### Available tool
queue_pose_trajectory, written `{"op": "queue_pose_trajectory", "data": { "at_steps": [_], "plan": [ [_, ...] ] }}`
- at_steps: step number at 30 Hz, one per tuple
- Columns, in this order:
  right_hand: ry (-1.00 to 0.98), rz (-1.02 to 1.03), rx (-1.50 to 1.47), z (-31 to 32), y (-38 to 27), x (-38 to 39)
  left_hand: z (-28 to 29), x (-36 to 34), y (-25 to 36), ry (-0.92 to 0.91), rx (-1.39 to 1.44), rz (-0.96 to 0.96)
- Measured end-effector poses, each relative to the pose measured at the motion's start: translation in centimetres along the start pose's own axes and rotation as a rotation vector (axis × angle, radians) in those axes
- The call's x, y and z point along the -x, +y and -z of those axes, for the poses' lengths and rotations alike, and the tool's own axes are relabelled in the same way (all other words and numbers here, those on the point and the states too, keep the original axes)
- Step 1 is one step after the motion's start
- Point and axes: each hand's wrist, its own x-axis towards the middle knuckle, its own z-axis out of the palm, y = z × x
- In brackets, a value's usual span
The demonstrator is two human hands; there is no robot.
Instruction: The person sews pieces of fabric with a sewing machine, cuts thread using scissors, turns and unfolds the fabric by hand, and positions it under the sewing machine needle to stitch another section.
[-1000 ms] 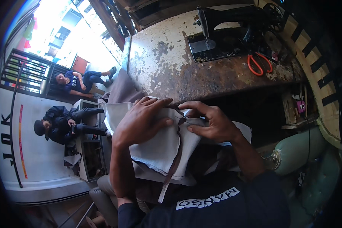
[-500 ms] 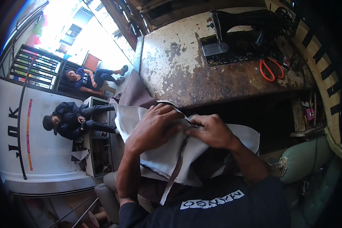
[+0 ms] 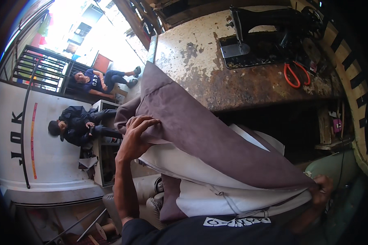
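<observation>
I found the brown cover (image 3: 216, 139) stretched before the bench (image 3: 184, 41), corner seam (image 3: 157, 87) joined, pale underside flaps (image 3: 184, 162) apparently left unjoined, fingers of the left hand (image 3: 134, 139) and right hand (image 3: 324, 190) gripping opposite ends.

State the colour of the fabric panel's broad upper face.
The fabric panel has a dull purplish-brown upper face, seen best in the head view.
</observation>
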Motion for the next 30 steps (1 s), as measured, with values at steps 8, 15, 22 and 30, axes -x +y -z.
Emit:
{"op": "queue_pose_trajectory", "data": {
  "at_steps": [8, 15, 22, 30],
  "plan": [
    [-0.137, -0.321, -0.251, -3.1, 0.9, 1.8, 1.8, 7.6, -13.5, 0.247, -0.103, 0.264],
    [-0.374, -0.441, -0.08, -4.5, 1.1, 3.0, 6.9, 0.4, -16.7, 0.48, 0.48, 0.464],
    [-0.757, -0.77, -0.036, -9.6, 3.9, 6.4, -0.6, -13.5, -10.8, 0.01, 0.143, 0.064],
    [-0.547, -0.186, 0.145, -7.4, -2.4, -4.1, -9.9, -14.5, -14.7, 0.156, 0.181, 0.071]
  ]
}}
